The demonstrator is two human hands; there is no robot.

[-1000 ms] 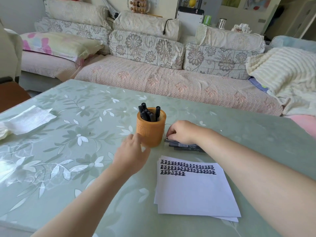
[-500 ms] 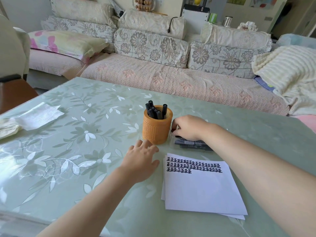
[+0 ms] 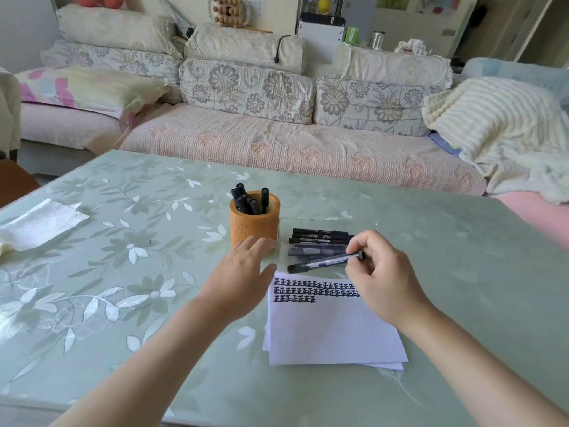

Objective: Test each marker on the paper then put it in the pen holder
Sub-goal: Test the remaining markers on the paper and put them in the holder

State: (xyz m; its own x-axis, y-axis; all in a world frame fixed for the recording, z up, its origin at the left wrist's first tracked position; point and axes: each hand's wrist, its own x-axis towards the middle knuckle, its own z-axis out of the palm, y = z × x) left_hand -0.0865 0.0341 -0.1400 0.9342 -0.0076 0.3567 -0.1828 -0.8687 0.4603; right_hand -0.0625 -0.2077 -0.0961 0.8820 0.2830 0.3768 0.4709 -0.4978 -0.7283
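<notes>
An orange pen holder point(image 3: 255, 224) with several black markers in it stands mid-table. To its right lie loose black markers point(image 3: 320, 236) in a clear flat case. My right hand point(image 3: 381, 282) holds one black marker point(image 3: 320, 262) by its right end, lying roughly level just above the top edge of the white paper point(image 3: 332, 331). The paper bears rows of black marks along its top. My left hand point(image 3: 243, 283) hovers with fingers spread, just in front of the holder and left of the paper, holding nothing.
The table point(image 3: 123, 272) has a green floral cover. A white folded cloth point(image 3: 40, 223) lies at the far left. A sofa point(image 3: 277, 143) with cushions runs behind the table's far edge, and a cream blanket point(image 3: 505, 131) sits at the right.
My right hand has lifted one marker out of the pile and drawn it back toward the paper. My left hand has stayed near the holder.
</notes>
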